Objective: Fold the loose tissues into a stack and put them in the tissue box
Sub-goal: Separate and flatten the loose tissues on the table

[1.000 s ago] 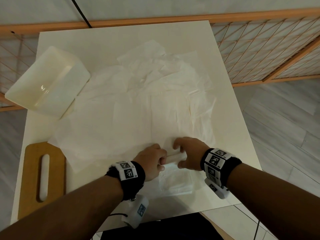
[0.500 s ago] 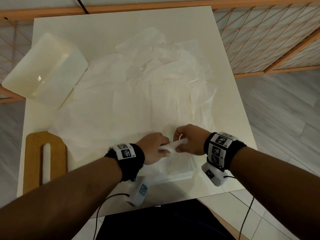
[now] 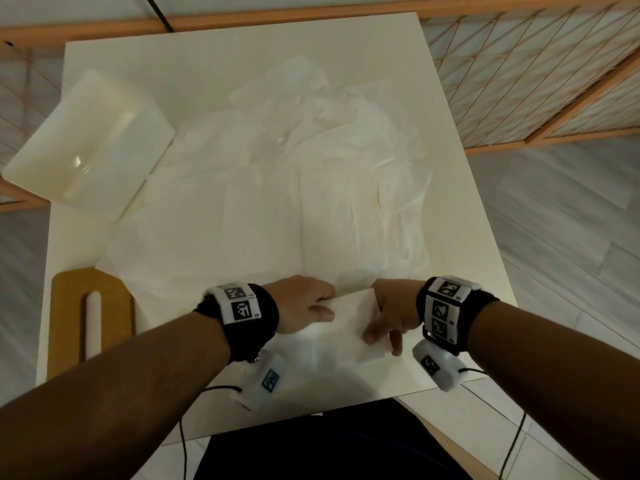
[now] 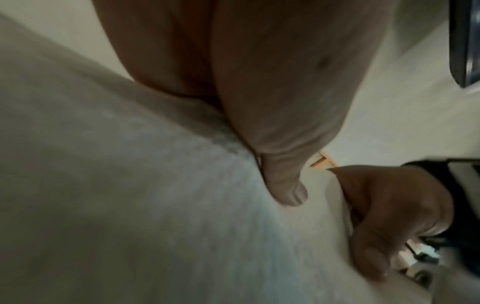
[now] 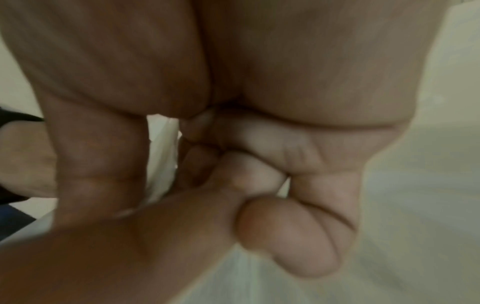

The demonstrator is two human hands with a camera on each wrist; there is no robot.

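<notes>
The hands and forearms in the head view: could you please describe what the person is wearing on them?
Both forearms are bare, with no sleeves. The left hand and right hand are ungloved. Each wrist carries a black band with white panels printed with black square-pattern markers. A white camera module with a small marker hangs under each wrist, trailing a thin black cable.

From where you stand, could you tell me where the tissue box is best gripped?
Probably by its long rim. The box lies open at the table's far left corner, overhanging the edge. Come from above with the left hand, fingers inside the wall, thumb outside.
</notes>
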